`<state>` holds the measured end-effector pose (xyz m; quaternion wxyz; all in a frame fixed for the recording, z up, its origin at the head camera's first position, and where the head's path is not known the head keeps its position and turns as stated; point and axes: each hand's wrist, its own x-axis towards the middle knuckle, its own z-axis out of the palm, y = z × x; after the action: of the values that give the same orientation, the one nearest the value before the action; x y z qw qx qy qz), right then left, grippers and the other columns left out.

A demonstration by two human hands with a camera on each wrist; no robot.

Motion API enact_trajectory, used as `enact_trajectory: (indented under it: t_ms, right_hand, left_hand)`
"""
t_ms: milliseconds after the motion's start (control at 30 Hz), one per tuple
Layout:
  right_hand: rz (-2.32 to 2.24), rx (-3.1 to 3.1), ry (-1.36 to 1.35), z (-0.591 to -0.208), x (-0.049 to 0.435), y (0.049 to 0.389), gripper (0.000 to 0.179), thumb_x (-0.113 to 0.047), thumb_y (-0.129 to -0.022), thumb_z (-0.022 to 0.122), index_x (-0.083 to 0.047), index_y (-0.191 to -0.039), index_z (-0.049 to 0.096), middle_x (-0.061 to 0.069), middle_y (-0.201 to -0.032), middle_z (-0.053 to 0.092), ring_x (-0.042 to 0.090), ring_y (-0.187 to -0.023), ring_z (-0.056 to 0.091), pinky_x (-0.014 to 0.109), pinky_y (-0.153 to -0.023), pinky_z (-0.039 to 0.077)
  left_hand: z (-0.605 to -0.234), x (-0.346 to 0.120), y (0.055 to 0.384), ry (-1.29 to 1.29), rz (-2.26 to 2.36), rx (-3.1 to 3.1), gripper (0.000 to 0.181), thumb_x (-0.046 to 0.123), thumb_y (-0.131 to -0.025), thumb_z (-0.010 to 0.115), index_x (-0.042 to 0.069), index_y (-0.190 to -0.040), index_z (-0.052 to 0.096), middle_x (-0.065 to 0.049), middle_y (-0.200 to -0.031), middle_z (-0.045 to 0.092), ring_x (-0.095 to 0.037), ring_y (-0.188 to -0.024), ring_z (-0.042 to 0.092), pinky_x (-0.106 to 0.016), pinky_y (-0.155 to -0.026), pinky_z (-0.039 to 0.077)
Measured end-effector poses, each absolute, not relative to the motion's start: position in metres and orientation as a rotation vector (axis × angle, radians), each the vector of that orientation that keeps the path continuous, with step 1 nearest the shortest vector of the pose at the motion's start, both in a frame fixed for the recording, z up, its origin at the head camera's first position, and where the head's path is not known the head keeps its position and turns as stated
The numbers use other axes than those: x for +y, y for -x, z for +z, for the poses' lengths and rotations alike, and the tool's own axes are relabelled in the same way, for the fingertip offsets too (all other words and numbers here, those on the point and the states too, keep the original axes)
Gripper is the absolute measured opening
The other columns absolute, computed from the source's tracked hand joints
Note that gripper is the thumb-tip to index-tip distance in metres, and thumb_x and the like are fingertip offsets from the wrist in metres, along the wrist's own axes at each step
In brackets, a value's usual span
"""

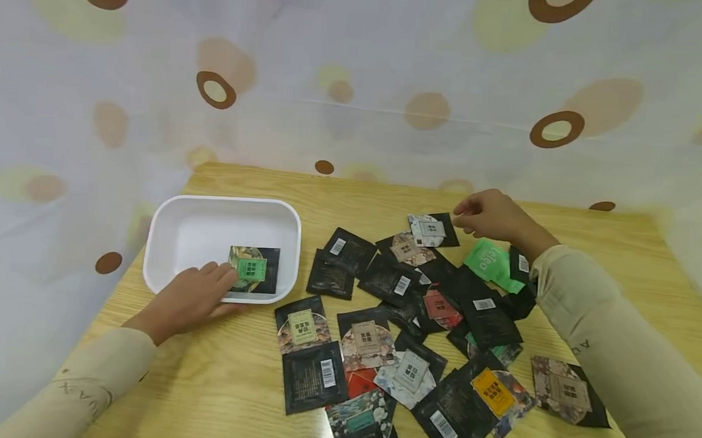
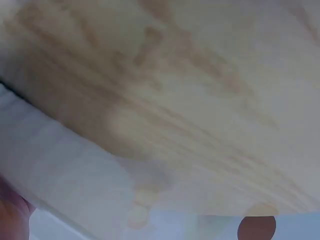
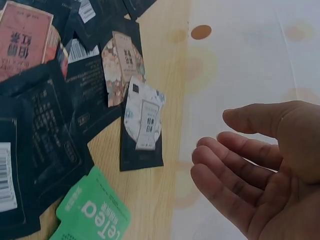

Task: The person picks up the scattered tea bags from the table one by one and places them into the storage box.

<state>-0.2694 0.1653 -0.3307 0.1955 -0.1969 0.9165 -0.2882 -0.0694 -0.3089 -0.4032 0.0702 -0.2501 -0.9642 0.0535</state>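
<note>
My left hand is at the near rim of a white plastic tub, fingers over the edge and thumb outside below it, gripping the wall. Inside the tub, by those fingertips, lies a black tea packet with a green label. My right hand hovers over the far right of the table, its fingers loosely bent and nothing between them, as the right wrist view shows. Just left of it lies a black-and-white tea packet. A green LeTea packet lies nearer me, below this hand.
Many black tea packets overlap in a loose pile, among them one with a red label and one with an orange label. A brown-patterned packet lies apart at the right. A spotted cloth hangs behind the wooden table.
</note>
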Motion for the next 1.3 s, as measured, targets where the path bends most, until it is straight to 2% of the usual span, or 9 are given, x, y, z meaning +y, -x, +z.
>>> enact_trajectory:
  t_ms: [167,367,500,633,733,800,1000,1133,1300]
  right_hand:
    - [-0.793,2.57,0.56,-0.335,0.166,0.279,0.038,-0.024,-0.099,0.058,0.006,-0.123,0.06,0.028,-0.112,0.067,0.035,-0.094,0.069,0.039,-0.075,0.058]
    - [-0.525,2.58,0.486,-0.345,0.194,0.291,0.043,-0.021,-0.1,0.055,0.012,-0.127,0.055,0.035,-0.123,0.059,0.041,-0.093,0.069,0.045,-0.075,0.057]
    - [-0.311,2.548,0.54,-0.361,0.223,0.296,0.046,-0.019,-0.098,0.058,0.015,-0.129,0.053,0.04,-0.129,0.053,0.05,-0.105,0.063,0.054,-0.084,0.054]
    - [-0.287,2.485,0.575,-0.376,0.247,0.297,0.059,-0.025,-0.095,0.066,0.013,-0.136,0.045,0.044,-0.136,0.044,0.06,-0.124,0.047,0.063,-0.094,0.046]
    - [-0.308,2.46,0.58,-0.383,0.26,0.296,0.07,-0.031,-0.093,0.069,0.013,-0.14,0.04,0.046,-0.139,0.04,0.062,-0.128,0.041,0.066,-0.096,0.044]
    - [-0.309,2.464,0.589,-0.386,0.265,0.296,0.073,-0.032,-0.092,0.07,0.014,-0.14,0.04,0.046,-0.136,0.042,0.062,-0.125,0.044,0.066,-0.094,0.045]
    - [-0.325,2.477,0.538,-0.393,0.273,0.295,0.065,-0.041,-0.09,0.072,0.011,-0.123,0.05,0.036,-0.117,0.056,0.045,-0.102,0.06,0.053,-0.082,0.051]
    - [-0.413,2.483,0.53,-0.393,0.275,0.295,0.048,-0.036,-0.092,0.071,0.006,-0.106,0.052,0.023,-0.103,0.057,0.03,-0.089,0.056,0.04,-0.072,0.048]
    - [-0.611,2.466,0.541,-0.383,0.274,0.3,0.03,-0.022,-0.099,0.061,0.005,-0.11,0.054,0.019,-0.104,0.063,0.017,-0.087,0.058,0.034,-0.072,0.047]
  left_hand:
    - [-0.391,-0.322,0.053,0.653,0.087,-2.99,0.039,0.049,-0.094,0.061,0.013,-0.093,0.046,0.005,-0.077,0.043,-0.01,-0.069,0.038,-0.027,-0.059,0.031]
    - [-0.392,-0.331,0.043,0.658,0.007,-2.959,0.03,0.041,-0.099,0.058,0.016,-0.091,0.044,0.009,-0.075,0.039,-0.007,-0.069,0.036,-0.025,-0.06,0.031]
    - [-0.393,-0.332,0.043,0.682,-0.013,-2.931,0.026,0.035,-0.099,0.059,0.016,-0.087,0.043,0.01,-0.075,0.037,-0.005,-0.069,0.034,-0.022,-0.06,0.03]
    - [-0.392,-0.332,0.044,0.682,-0.017,-2.93,0.024,0.029,-0.098,0.059,0.017,-0.087,0.043,0.01,-0.075,0.035,-0.005,-0.069,0.033,-0.021,-0.061,0.029]
    - [-0.39,-0.33,0.046,0.681,-0.039,-2.941,0.022,0.028,-0.1,0.058,0.018,-0.089,0.042,0.01,-0.075,0.035,-0.004,-0.07,0.033,-0.021,-0.062,0.029]
    - [-0.388,-0.329,0.046,0.684,-0.054,-2.943,0.021,0.029,-0.101,0.056,0.018,-0.089,0.043,0.01,-0.076,0.035,-0.004,-0.07,0.033,-0.022,-0.062,0.029]
    - [-0.389,-0.325,0.045,0.633,-0.042,-2.922,0.024,0.032,-0.101,0.055,0.015,-0.09,0.042,0.007,-0.076,0.037,-0.007,-0.07,0.035,-0.023,-0.059,0.03]
    - [-0.394,-0.324,0.045,0.607,-0.03,-2.884,0.027,0.033,-0.102,0.053,0.013,-0.088,0.04,0.005,-0.075,0.036,-0.009,-0.068,0.034,-0.023,-0.058,0.028]
    - [-0.399,-0.325,0.046,0.622,-0.021,-2.85,0.029,0.033,-0.104,0.049,0.012,-0.087,0.039,0.004,-0.074,0.035,-0.009,-0.067,0.031,-0.023,-0.059,0.027]
